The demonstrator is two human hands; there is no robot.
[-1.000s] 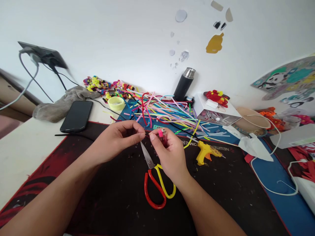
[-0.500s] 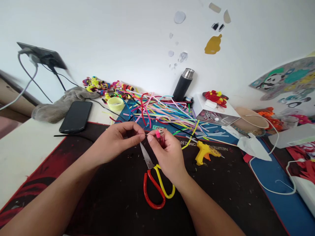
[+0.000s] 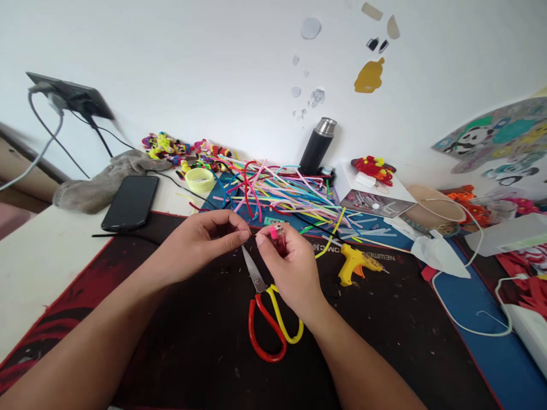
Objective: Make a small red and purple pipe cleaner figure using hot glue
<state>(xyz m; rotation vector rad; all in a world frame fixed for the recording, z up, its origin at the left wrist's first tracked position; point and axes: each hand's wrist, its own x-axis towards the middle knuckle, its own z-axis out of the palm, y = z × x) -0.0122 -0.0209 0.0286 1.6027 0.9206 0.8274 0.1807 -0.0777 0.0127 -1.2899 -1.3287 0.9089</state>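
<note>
My left hand point(image 3: 216, 242) has thumb and index finger pinched together. Whatever thin piece may be between those fingertips is too small to make out. Just to its right, my right hand point(image 3: 290, 265) is curled around a red lighter point(image 3: 280, 242) with a pink button and a metal top. A narrow gap separates the two hands' fingertips. Below them, on the dark mat, lie scissors point(image 3: 258, 283) with one red and one yellow handle, their blades pointing up between the hands.
Behind my hands spreads a pile of colourful pipe cleaners point(image 3: 290, 193). A yellow glue gun point(image 3: 356, 265) lies right, a black phone point(image 3: 130, 203) left. Farther back are a tape roll point(image 3: 200, 181), a black thermos point(image 3: 317, 148) and a white box point(image 3: 376, 196).
The fingertips of my left hand have drawn very slightly away from my right hand. The lighter and scissors stay in place; the whole view shifts a touch.
</note>
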